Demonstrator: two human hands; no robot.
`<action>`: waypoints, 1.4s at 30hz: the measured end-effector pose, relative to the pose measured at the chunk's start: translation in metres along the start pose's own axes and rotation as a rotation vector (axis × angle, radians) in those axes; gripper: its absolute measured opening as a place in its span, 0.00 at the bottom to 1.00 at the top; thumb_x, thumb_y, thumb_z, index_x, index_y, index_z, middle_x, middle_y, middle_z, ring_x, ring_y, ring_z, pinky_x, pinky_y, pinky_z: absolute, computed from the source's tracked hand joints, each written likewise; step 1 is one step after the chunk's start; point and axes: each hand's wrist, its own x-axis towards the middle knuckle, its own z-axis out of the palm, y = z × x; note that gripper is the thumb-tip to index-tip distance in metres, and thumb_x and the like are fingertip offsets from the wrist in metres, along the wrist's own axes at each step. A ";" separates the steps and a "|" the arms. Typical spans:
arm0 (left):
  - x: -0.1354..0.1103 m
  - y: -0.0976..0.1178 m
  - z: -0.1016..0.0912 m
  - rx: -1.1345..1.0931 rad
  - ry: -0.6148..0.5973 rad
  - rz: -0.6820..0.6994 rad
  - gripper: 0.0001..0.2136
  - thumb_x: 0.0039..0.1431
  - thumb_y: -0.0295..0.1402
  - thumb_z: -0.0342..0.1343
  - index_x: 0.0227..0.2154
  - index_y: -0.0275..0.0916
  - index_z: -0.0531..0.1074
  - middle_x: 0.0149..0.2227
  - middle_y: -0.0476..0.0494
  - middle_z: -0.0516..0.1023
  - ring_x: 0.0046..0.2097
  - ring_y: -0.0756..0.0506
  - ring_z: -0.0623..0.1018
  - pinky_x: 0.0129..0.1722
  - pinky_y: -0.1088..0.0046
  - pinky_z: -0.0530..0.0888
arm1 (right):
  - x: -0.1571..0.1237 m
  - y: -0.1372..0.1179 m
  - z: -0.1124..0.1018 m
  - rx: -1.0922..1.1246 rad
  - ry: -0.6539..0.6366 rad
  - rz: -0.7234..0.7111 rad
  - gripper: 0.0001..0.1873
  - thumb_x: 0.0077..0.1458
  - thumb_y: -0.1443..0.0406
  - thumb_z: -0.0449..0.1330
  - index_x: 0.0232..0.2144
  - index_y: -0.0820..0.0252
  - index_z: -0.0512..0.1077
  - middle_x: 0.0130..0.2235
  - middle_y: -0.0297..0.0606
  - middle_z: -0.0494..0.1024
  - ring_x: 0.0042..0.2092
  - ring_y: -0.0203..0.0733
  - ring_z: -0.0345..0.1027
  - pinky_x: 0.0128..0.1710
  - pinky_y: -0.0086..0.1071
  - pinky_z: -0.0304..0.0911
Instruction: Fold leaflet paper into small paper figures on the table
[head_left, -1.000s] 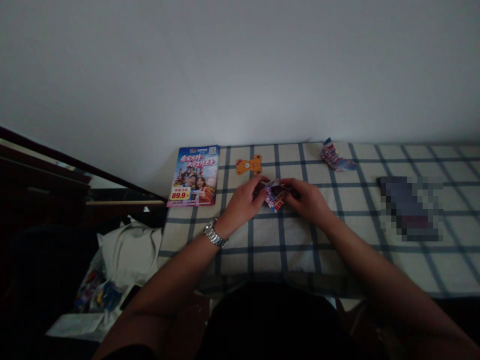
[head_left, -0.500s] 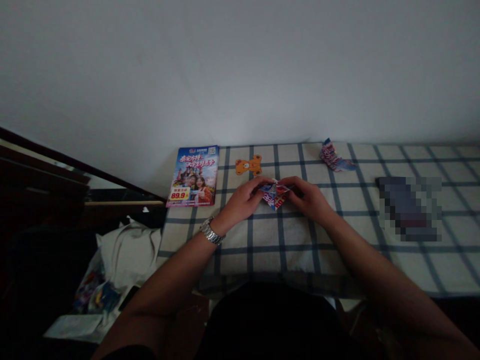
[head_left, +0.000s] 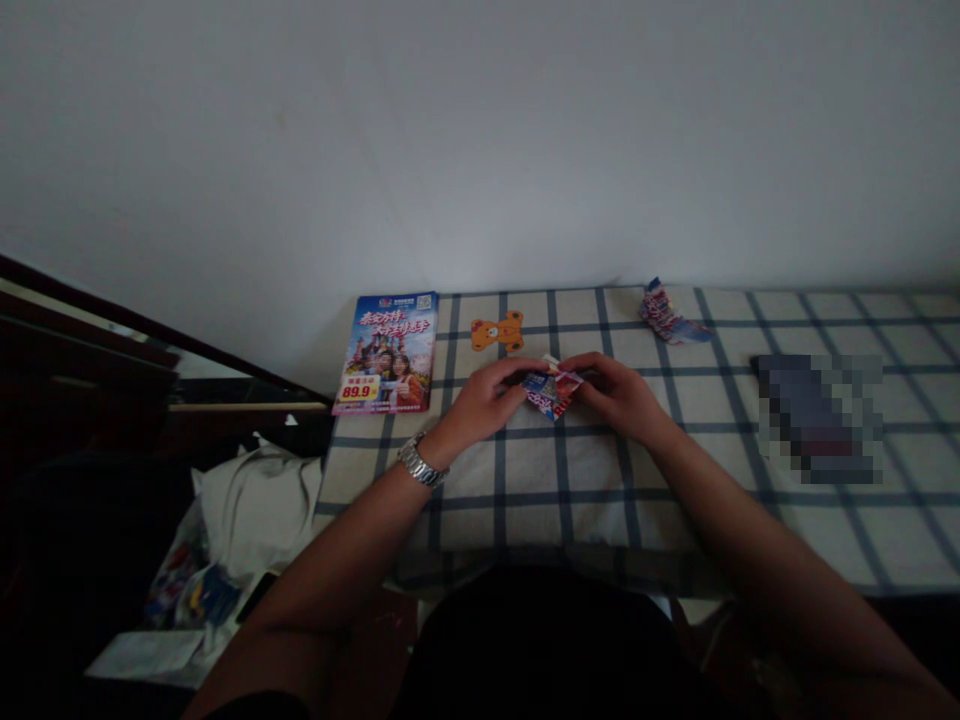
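A small folded paper [head_left: 553,392], printed in blue, red and white, is held between my two hands over the checked cloth. My left hand [head_left: 491,398] pinches its left side, with a metal watch [head_left: 423,461] on that wrist. On the opposite side, my right hand [head_left: 616,398] grips the paper's edge with curled fingers. The fingertips of both hands are partly hidden behind the paper. Just beyond my left hand, an orange teddy bear picture [head_left: 497,331] lies flat on the cloth.
Printed leaflets [head_left: 387,352] lie stacked at the table's left end. A crumpled folded paper [head_left: 670,315] is near the wall. Farther right lies a dark, pixelated flat object [head_left: 810,410]. A white bag [head_left: 259,505] stands below the left edge of the checked cloth [head_left: 465,510].
The paper between my hands has spread a little wider and flatter, showing more of its printed faces. My hands have shifted only slightly; everything else stays in place.
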 end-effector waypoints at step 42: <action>0.002 -0.008 0.003 -0.236 0.000 -0.234 0.16 0.67 0.48 0.60 0.36 0.38 0.72 0.28 0.49 0.75 0.27 0.50 0.77 0.26 0.75 0.76 | -0.004 -0.009 0.001 -0.080 -0.096 -0.093 0.13 0.68 0.62 0.58 0.49 0.51 0.81 0.47 0.37 0.86 0.48 0.45 0.80 0.51 0.40 0.75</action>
